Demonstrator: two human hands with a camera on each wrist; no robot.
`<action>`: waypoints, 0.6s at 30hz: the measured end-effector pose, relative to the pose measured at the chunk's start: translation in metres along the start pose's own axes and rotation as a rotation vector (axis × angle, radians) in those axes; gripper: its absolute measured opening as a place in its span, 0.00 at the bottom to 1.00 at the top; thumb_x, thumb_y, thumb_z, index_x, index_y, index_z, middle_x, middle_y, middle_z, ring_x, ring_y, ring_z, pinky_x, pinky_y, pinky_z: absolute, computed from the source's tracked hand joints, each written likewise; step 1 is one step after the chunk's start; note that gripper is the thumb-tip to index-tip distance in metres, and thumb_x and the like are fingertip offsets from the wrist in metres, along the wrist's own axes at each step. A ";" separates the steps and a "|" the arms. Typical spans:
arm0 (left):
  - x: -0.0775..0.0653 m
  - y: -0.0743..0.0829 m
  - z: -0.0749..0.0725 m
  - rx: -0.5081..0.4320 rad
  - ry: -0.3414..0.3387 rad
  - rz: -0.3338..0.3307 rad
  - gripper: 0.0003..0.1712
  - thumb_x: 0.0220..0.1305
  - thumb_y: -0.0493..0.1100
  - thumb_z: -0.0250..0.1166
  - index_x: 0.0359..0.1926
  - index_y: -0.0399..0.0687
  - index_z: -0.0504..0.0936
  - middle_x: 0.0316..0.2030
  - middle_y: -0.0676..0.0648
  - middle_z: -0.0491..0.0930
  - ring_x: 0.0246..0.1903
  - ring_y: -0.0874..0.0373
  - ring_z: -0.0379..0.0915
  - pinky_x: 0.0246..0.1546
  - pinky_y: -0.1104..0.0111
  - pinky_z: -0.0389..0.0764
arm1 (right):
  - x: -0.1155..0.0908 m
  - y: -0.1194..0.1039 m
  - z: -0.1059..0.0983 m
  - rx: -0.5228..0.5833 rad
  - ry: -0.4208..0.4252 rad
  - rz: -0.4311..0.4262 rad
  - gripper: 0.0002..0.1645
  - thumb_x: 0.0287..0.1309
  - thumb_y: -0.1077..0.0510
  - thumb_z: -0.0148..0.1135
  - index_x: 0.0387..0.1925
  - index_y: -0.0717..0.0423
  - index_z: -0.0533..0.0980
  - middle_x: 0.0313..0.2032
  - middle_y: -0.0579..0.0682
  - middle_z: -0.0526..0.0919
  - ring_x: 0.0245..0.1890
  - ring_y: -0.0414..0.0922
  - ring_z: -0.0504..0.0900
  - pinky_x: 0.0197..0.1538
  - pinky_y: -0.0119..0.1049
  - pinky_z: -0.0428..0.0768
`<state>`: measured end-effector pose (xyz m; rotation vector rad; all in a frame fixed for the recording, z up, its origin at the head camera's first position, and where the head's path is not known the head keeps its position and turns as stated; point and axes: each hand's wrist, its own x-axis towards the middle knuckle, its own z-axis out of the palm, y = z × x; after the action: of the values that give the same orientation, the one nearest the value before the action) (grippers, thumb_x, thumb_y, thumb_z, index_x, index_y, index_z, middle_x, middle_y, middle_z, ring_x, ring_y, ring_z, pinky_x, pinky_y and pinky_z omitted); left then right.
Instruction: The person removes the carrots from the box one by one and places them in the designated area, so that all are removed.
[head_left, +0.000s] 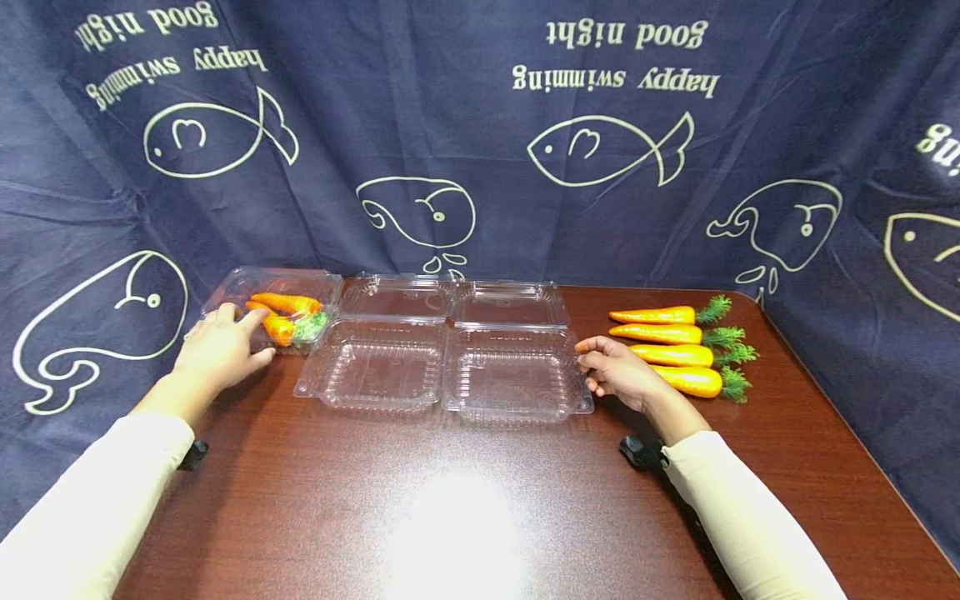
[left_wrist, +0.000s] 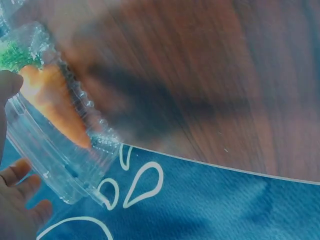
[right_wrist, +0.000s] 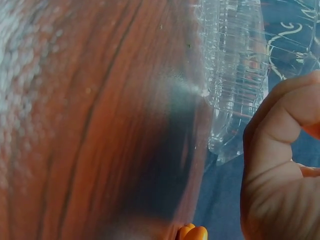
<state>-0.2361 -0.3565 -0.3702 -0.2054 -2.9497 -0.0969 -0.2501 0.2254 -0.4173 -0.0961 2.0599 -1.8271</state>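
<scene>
Fish-print cloth [head_left: 465, 83] backs the table [head_left: 315, 500]; the left hand [head_left: 221, 348] rests loose-fingered at a box [head_left: 228, 287] of carrots [head_left: 287, 303], the right hand [head_left: 621, 372] loosely curled beside a tray [head_left: 513, 379].

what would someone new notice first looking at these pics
Probably the four bright orange carrots lined up on the brown table, just right of the right hand. Two more carrots lie in the clear box at the far left, by the left hand. Behind everything, a dark blue cloth carries pale fish drawings.
</scene>
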 end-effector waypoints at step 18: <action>-0.048 -0.010 0.000 0.082 0.191 0.135 0.35 0.47 0.53 0.74 0.52 0.41 0.72 0.33 0.30 0.67 0.31 0.30 0.69 0.31 0.38 0.70 | -0.002 0.000 -0.001 -0.006 0.016 0.008 0.22 0.68 0.65 0.47 0.61 0.68 0.58 0.37 0.55 0.69 0.19 0.37 0.71 0.21 0.25 0.71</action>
<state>-0.1903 -0.3726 -0.3794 -0.3613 -2.7342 0.0225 -0.2487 0.2268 -0.4168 -0.0749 2.0742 -1.8227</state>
